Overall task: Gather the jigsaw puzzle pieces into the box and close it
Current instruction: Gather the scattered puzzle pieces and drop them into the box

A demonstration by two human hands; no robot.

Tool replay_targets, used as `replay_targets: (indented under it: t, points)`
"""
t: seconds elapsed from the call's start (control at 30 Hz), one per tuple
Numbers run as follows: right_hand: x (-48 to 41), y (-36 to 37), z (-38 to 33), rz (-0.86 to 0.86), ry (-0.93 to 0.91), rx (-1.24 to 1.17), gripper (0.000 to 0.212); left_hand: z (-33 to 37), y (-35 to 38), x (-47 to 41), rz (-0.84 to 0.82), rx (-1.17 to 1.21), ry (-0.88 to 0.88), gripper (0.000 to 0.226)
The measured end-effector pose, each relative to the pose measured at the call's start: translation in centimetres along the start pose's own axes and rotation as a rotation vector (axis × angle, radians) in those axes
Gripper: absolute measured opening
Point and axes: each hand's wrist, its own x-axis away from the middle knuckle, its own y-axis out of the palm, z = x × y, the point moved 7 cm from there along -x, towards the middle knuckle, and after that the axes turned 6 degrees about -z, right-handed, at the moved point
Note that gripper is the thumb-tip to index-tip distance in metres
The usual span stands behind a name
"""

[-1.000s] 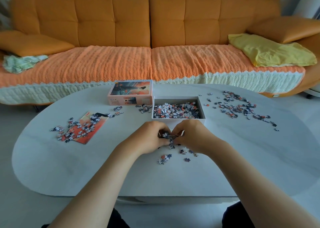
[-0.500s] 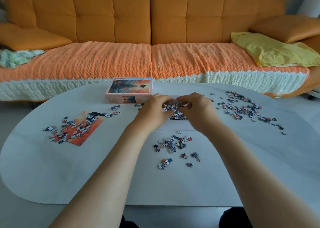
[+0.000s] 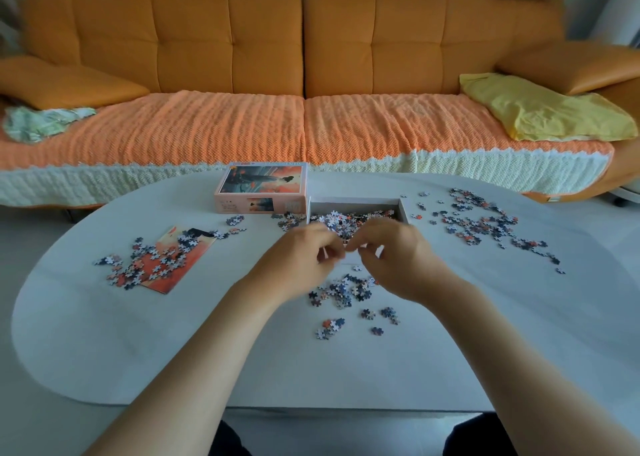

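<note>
Nearest the camera, both bare forearms reach out over the pale oval table (image 3: 138,345). A small scatter of loose puzzle pieces (image 3: 341,298) lies on the tabletop just under and in front of the wrists, with a few strays nearer still. Above that scatter the left hand (image 3: 298,265) and right hand (image 3: 398,258) hover side by side, fingertips nearly meeting over the near wall of the open white box (image 3: 403,208). Both hands have fingers loosely curled and slightly apart; motion blur hides whether any piece is pinched between them, so that cannot be told. The box sits at the table's middle, already holding a heap of pieces (image 3: 346,222) that reaches toward its near edge. Touching the box's left side stands the pink lid (image 3: 262,187), picture face up. Left of the hands, well apart, an orange reference picture (image 3: 173,261) lies flat under another spread of pieces. To the right of the box a wider scatter of pieces (image 3: 485,225) trails toward the table's far right edge. Beyond the table runs an orange sofa (image 3: 304,43) with a knitted orange throw (image 3: 242,133), a yellow cloth (image 3: 540,109) on its right and a crumpled green cloth (image 3: 38,123) on its left.
</note>
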Motion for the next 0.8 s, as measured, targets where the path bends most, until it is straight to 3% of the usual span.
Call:
replay_targets:
  t: [0.03, 0.17, 0.27, 0.33, 0.47, 0.53, 0.6, 0.7, 0.73, 0.8]
  points:
    - [0.5, 0.5, -0.1, -0.066, 0.019, 0.007, 0.029, -0.2, 0.5, 0.5, -0.072, -0.013, -0.044, 0.009]
    - [2.3, 3.2, 0.4, -0.323, 0.088, 0.118, 0.038, -1.5, 2.4, 2.5, -0.327, -0.127, -0.204, 0.064]
    - [3.0, 4.2, 0.4, -0.405, 0.096, 0.166, 0.047, -1.8, 3.7, 3.9, -0.449, -0.147, -0.249, 0.091]
    - [3.3, 4.1, 0.3, -0.421, 0.112, 0.144, 0.047, -1.8, 4.0, 4.2, -0.441, -0.117, -0.247, 0.089]
    - [4.0, 2.8, 1.0, -0.375, 0.198, -0.016, 0.044, -1.1, 3.7, 4.0, -0.356, -0.007, -0.208, 0.055]
    - [4.2, 1.9, 1.3, -0.324, 0.202, -0.061, 0.04, -1.1, 3.5, 4.0, -0.337, 0.008, -0.201, 0.051]
    - [4.4, 1.4, 1.7, -0.351, 0.208, -0.027, 0.041, -1.5, 3.5, 4.2, -0.361, -0.028, -0.23, 0.066]
    - [5.4, 2.0, 3.1, -0.574, 0.334, 0.117, 0.087, -1.6, 4.1, 4.6, -0.43, -0.154, -0.286, 0.106]
    - [5.6, 2.1, 3.4, -0.603, 0.368, 0.132, 0.093, -1.2, 4.4, 4.6, -0.435, -0.207, -0.274, 0.112]
    - [5.4, 2.3, 3.5, -0.571, 0.383, 0.12, 0.084, -0.2, 5.2, 4.1, -0.419, -0.27, -0.226, 0.109]
